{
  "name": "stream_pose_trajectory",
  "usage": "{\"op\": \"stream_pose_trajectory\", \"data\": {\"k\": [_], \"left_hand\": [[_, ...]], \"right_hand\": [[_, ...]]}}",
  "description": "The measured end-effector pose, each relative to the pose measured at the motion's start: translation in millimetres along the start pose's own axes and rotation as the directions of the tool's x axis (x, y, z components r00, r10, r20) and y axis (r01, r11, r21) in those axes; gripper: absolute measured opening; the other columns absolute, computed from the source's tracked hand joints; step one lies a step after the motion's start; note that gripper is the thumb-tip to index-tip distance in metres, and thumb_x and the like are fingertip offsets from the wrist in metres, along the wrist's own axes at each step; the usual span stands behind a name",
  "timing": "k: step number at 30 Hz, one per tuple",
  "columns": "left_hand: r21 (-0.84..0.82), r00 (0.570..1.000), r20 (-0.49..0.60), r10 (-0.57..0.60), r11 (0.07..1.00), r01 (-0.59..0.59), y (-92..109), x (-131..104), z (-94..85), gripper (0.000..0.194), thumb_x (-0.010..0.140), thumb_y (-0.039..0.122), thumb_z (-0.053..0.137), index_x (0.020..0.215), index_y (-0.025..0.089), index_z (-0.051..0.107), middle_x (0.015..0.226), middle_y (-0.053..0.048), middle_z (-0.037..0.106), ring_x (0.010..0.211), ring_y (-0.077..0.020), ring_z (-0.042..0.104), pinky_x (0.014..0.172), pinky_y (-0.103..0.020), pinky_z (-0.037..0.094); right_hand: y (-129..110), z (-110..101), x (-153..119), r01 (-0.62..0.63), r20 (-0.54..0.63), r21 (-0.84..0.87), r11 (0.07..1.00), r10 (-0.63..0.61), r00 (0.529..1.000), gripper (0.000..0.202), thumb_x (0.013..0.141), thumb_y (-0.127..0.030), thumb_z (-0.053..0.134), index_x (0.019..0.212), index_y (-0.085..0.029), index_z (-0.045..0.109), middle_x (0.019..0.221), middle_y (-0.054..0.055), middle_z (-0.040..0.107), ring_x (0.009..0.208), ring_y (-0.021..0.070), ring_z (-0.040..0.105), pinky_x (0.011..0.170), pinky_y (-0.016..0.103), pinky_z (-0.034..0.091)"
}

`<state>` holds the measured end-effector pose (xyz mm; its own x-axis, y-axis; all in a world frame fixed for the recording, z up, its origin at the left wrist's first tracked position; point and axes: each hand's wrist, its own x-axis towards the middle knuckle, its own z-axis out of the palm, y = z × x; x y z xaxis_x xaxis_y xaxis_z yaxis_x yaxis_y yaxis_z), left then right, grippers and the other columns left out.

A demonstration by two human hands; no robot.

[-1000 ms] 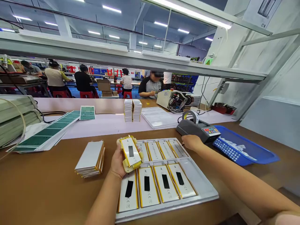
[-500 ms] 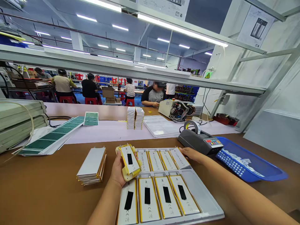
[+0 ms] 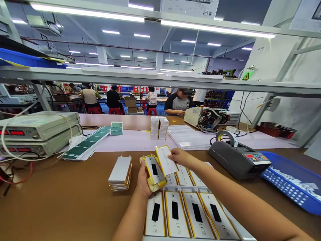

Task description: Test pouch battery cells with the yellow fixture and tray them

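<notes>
My left hand (image 3: 144, 179) grips a yellowish holder (image 3: 153, 187) with a flat white battery cell in it; this cell (image 3: 152, 164) has yellow edges and a black strip. Pinched in my right hand (image 3: 181, 157) is another flat battery cell (image 3: 165, 160), tilted, without a black strip, its lower left beside the holder. Below both hands lies a pale plastic tray (image 3: 182, 188). Its near row holds several cells with black strips (image 3: 175, 210); the far row's cells (image 3: 184, 175) show print and no strip, partly hidden by my right hand and the lifted cell.
Left of the tray stands a stack of cells (image 3: 120, 170). Further back are two more stacks (image 3: 159, 128) and clear trays (image 3: 187, 136). A tape dispenser (image 3: 235, 157) and a blue basket (image 3: 288, 180) stand right. Grey instruments (image 3: 42, 130) sit left. A person (image 3: 179, 102) works opposite.
My right hand has lifted a cell from the tray's far right and carried it left beside the holder. My left hand still grips the holder. The head view has turned left.
</notes>
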<state>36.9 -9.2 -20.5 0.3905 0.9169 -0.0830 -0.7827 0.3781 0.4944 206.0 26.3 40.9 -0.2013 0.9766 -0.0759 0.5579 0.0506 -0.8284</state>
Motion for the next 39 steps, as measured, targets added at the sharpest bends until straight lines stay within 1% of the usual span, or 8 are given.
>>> {"op": "stream_pose_trajectory", "data": {"k": [5,8,11,17,21,28,34,39], "left_hand": [[-0.006,0.997,-0.042,0.06,0.998,-0.061,2.8,-0.7,-1.5,0.051,0.074,0.056,0.047,0.1,0.013,0.058,0.086,-0.013,0.067,0.074,-0.0267,0.063,0.068,-0.041,0.048],[-0.038,0.998,0.025,0.053,0.998,-0.052,4.8,-1.7,-2.4,0.057,0.073,0.059,0.045,0.102,0.012,0.057,0.09,-0.015,0.066,0.079,-0.0284,0.062,0.071,-0.043,0.047],[-0.069,0.995,0.099,-0.01,0.997,0.017,7.1,-3.4,-1.5,0.064,0.069,0.064,0.044,0.106,0.013,0.055,0.092,-0.016,0.064,0.085,-0.0305,0.06,0.073,-0.047,0.046],[-0.09,0.999,0.037,0.017,0.996,-0.013,8.3,-5.9,4.2,0.062,0.069,0.062,0.047,0.106,0.013,0.055,0.088,-0.013,0.064,0.085,-0.0295,0.06,0.075,-0.047,0.046],[-0.025,0.997,-0.04,0.06,0.998,-0.061,5.0,-5.3,10.0,0.044,0.076,0.043,0.051,0.109,0.014,0.054,0.084,-0.011,0.066,0.079,-0.026,0.062,0.074,-0.045,0.047],[0.118,0.978,-0.211,0.007,0.993,0.018,2.2,0.5,13.9,0.045,0.067,0.013,0.049,0.112,0.012,0.052,0.076,-0.009,0.066,0.072,-0.0252,0.063,0.067,-0.047,0.049],[0.165,0.971,-0.235,0.045,0.986,-0.006,3.6,0.3,14.8,0.048,0.062,0.009,0.05,0.11,0.015,0.053,0.076,-0.008,0.066,0.071,-0.0244,0.063,0.067,-0.047,0.05],[0.183,0.971,-0.239,0.024,0.983,0.021,2.6,2.1,11.9,0.044,0.061,0.009,0.05,0.105,0.011,0.055,0.079,-0.01,0.066,0.072,-0.0246,0.063,0.066,-0.045,0.05]], "right_hand": [[-25.1,41.3,3.1,0.083,0.098,-0.13,0.988,-0.071,0.993,0.013,0.074,-0.021,0.053,0.081,-0.012,0.058,0.077,0.005,0.061,0.063,0.0124,0.05,0.054,0.022,0.034],[-25.6,31.5,-16.4,0.21,0.053,-0.329,0.921,-0.204,0.978,0.019,0.078,-0.032,0.049,0.08,-0.016,0.06,0.08,0.004,0.063,0.069,0.0145,0.052,0.056,0.023,0.032],[-13.2,6.9,-40.8,0.187,-0.107,-0.491,0.851,-0.272,0.956,0.029,0.085,-0.038,0.036,0.084,-0.02,0.059,0.085,0.003,0.063,0.076,0.0164,0.054,0.059,0.024,0.03],[57.7,-43.4,-84.7,-0.07,-0.123,-0.584,0.809,-0.003,0.992,0.021,0.08,-0.033,0.042,0.075,-0.021,0.059,0.069,0.002,0.062,0.064,0.0157,0.053,0.054,0.024,0.029],[95.5,-65.1,-120.0,-0.246,-0.174,-0.658,0.711,0.175,0.969,0.015,0.077,-0.032,0.048,0.075,-0.023,0.06,0.074,0.002,0.064,0.069,0.0173,0.055,0.054,0.025,0.029],[96.3,-66.1,-153.8,-0.235,-0.121,-0.784,0.574,0.229,0.966,0.014,0.078,-0.027,0.049,0.071,-0.02,0.058,0.078,0.005,0.065,0.073,0.0193,0.058,0.055,0.025,0.029],[93.2,-56.0,-157.1,-0.188,-0.113,-0.852,0.488,0.179,0.977,0.017,0.081,-0.021,0.043,0.074,-0.017,0.058,0.08,0.01,0.066,0.074,0.0219,0.06,0.055,0.027,0.03],[101.2,-56.2,-157.7,-0.204,-0.122,-0.825,0.527,0.187,0.975,0.017,0.08,-0.022,0.044,0.071,-0.017,0.058,0.079,0.01,0.066,0.075,0.0227,0.06,0.056,0.027,0.031]]}}
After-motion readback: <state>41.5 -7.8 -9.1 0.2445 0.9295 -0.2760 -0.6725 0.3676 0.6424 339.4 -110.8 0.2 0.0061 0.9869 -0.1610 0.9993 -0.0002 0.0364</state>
